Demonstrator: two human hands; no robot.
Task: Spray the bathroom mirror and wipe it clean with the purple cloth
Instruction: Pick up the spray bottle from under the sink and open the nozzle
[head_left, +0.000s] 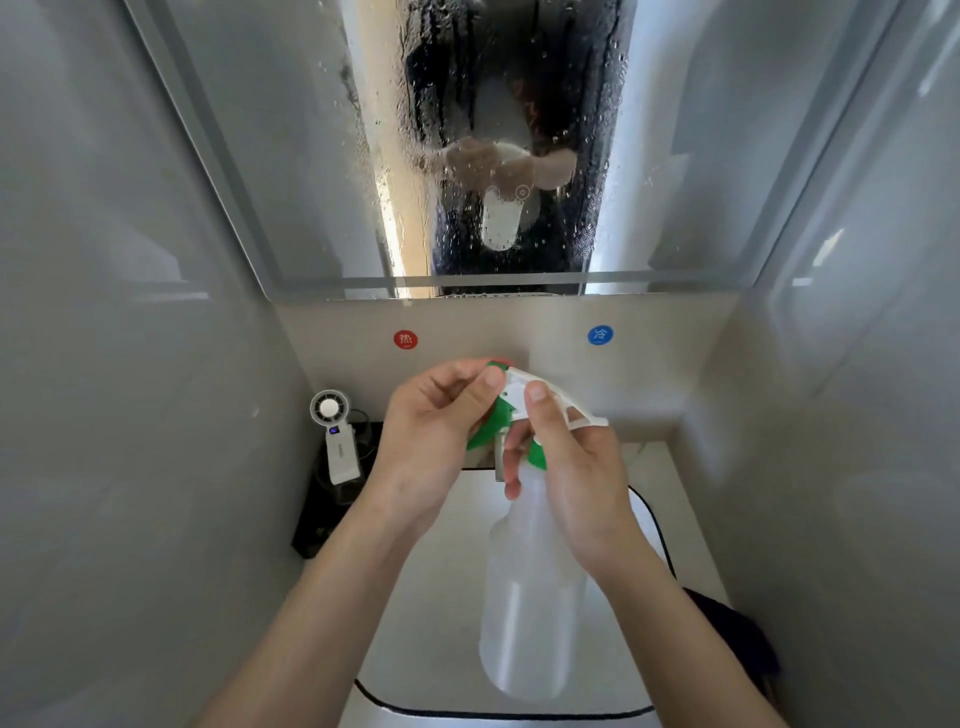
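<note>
Nearest, a dark purple cloth (737, 634) lies bunched on the right rim of the sink (441, 649); over the basin the right hand (571, 467) grips the neck of the translucent spray bottle (524, 597), thumb on its white head; the left hand (426, 441) pinches the green nozzle (496, 371). Farther back a small white fan (335, 436) stands at the left; beyond, the mirror (675, 156) is beaded with droplets.

Desk (660, 467): black tray (311, 525) at far left carries white fan (337, 441); dark cloth (737, 634) at near right edge.
</note>
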